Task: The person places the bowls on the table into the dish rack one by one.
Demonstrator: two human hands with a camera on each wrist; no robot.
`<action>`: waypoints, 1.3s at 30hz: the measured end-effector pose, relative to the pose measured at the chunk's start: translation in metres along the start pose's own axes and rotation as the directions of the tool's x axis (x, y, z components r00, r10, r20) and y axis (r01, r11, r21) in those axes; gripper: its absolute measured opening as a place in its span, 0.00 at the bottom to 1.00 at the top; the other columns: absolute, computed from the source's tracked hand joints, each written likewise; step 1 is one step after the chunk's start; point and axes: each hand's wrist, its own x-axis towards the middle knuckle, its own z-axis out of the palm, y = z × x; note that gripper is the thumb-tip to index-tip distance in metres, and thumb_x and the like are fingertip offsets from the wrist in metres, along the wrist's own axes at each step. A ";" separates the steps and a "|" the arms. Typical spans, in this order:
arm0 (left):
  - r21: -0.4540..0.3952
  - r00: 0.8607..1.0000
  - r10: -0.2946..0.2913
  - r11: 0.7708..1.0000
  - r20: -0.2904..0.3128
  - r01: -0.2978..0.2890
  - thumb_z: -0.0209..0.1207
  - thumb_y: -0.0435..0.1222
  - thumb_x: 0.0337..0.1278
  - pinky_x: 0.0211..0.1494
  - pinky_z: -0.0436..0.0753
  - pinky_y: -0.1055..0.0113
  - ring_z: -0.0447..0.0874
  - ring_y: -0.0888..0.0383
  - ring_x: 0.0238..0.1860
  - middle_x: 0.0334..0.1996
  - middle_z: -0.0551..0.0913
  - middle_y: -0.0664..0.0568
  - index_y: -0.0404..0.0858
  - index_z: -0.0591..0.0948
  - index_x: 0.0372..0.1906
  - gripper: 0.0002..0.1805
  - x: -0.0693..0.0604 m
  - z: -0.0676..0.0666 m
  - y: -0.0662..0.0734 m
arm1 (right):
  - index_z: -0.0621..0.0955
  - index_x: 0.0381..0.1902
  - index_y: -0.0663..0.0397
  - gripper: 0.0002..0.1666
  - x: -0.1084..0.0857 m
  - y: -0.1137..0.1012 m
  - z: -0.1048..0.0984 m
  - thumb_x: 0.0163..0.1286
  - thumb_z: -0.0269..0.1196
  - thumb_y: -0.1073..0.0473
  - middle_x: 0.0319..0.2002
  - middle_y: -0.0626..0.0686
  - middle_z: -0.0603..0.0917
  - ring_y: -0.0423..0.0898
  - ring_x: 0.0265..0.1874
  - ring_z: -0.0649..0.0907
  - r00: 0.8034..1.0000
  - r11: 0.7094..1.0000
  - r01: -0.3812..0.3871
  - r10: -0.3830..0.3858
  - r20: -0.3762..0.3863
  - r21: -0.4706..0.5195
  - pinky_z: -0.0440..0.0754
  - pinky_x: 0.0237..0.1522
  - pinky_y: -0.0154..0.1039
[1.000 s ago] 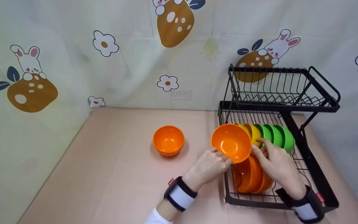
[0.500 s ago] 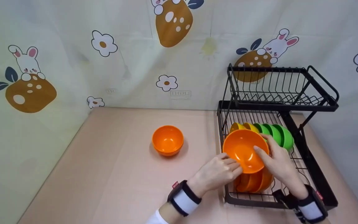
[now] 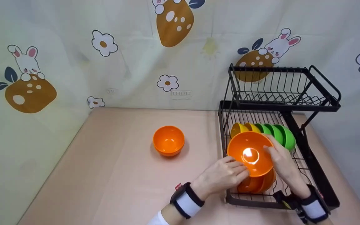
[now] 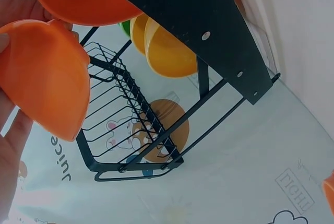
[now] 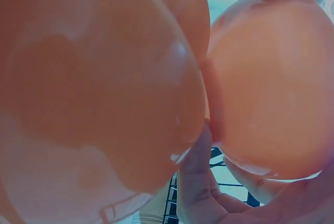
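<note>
Both hands hold one orange bowl, tilted so its inside faces the head camera, above the front of the black dish rack. My left hand grips its lower left rim with curled fingers. On the right rim, my right hand has its thumb inside the bowl and its fingers behind. Just below stand several orange bowls on edge in the rack, partly hidden. The held bowl also shows in the left wrist view, and the same bowl fills the right of the right wrist view.
A second orange bowl stands upright on the table, left of the rack. Behind the held bowl, yellow bowls and green bowls stand in a row. The rack's upper tier overhangs the back.
The held bowl has moved right and toward the person, over the orange bowls in the rack. My right hand, earlier at the bowl's edge, now grips its rim. The left hand has followed rightward.
</note>
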 end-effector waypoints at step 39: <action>-0.110 0.743 -0.451 0.815 0.494 0.569 0.66 0.50 0.77 0.32 0.82 0.74 0.83 0.62 0.34 0.33 0.87 0.55 0.41 0.90 0.48 0.16 -0.011 0.009 0.007 | 0.72 0.73 0.71 0.29 0.002 0.005 -0.066 0.86 0.40 0.58 0.58 0.80 0.81 0.43 0.32 0.81 0.987 0.952 -0.126 0.092 -0.134 -0.279 0.77 0.31 0.33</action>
